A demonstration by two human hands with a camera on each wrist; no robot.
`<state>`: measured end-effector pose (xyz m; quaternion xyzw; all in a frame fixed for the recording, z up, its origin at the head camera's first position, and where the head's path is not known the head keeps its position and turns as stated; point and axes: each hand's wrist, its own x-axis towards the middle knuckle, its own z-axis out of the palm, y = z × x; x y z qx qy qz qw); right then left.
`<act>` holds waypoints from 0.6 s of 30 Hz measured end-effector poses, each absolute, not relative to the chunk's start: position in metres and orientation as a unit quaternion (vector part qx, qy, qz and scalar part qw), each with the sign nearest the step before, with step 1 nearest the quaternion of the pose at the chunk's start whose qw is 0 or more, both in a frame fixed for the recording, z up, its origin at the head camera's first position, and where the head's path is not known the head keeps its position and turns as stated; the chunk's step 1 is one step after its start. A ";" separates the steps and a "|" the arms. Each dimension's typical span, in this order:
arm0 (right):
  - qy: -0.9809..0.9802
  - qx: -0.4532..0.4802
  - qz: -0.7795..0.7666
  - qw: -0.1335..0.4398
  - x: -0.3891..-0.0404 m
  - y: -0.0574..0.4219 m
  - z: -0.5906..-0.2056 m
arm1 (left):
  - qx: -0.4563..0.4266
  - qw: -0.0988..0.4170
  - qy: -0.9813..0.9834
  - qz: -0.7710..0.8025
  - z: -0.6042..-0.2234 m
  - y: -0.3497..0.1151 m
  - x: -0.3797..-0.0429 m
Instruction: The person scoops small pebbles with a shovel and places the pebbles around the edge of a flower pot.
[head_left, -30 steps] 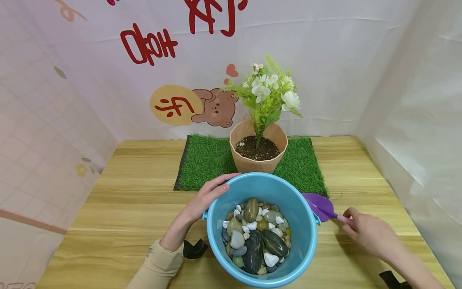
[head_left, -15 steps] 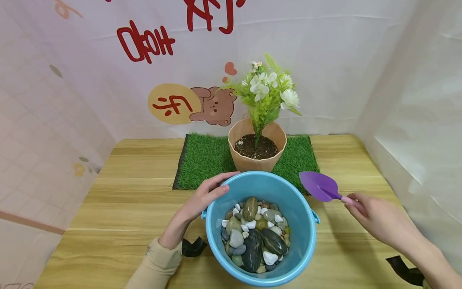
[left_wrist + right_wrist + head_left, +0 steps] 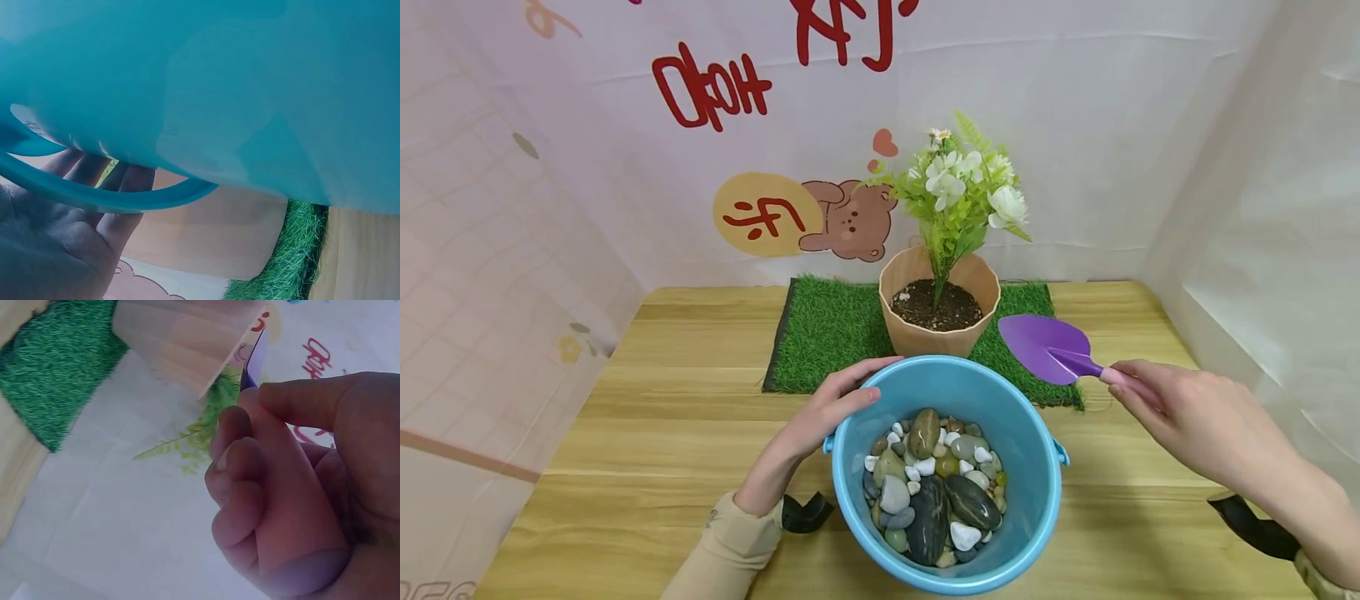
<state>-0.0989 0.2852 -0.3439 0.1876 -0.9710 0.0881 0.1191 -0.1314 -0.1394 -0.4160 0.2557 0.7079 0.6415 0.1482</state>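
Observation:
A blue bucket [image 3: 1041, 533] stands at the table's front, with wet pebbles and larger dark stones [image 3: 927, 517] inside. My left hand [image 3: 820, 417] holds its left rim, thumb over the edge and fingers along the outside wall. The left wrist view shows those fingers [image 3: 134, 181] behind the bucket's hanging handle [image 3: 106, 199]. My right hand [image 3: 1202, 417] grips the pink handle [image 3: 290, 494] of a purple garden trowel [image 3: 1045, 348], raised right of the bucket, its blade seen over the grass mat. Behind the bucket stands a peach flowerpot [image 3: 936, 340] with dark soil [image 3: 925, 307] and white flowers [image 3: 951, 179].
The flowerpot stands on a green artificial grass mat [image 3: 827, 333] on the wooden table [image 3: 685, 417]. White printed cloth [image 3: 1075, 125] hangs behind and at both sides. Black wrist straps [image 3: 805, 514] sit near each hand.
My right hand has lifted the trowel from beside the bucket and carried it up and forward, so its blade now appears near the flowerpot. The left hand and bucket have stayed in place.

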 end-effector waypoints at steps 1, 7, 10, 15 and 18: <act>-0.970 0.191 0.087 0.121 -0.099 0.284 -0.342 | 0.255 0.149 0.708 0.642 -0.416 -0.139 -0.131; -0.966 0.206 0.086 0.132 -0.097 0.273 -0.330 | 0.249 0.154 0.706 0.645 -0.414 -0.138 -0.131; -0.961 0.219 0.088 0.142 -0.094 0.267 -0.324 | 0.251 0.154 0.706 0.644 -0.414 -0.138 -0.131; -0.939 0.276 0.084 0.187 -0.091 0.257 -0.319 | 0.252 0.152 0.709 0.641 -0.414 -0.138 -0.132; -0.920 0.320 0.077 0.214 -0.089 0.250 -0.318 | 0.248 0.155 0.709 0.641 -0.414 -0.138 -0.131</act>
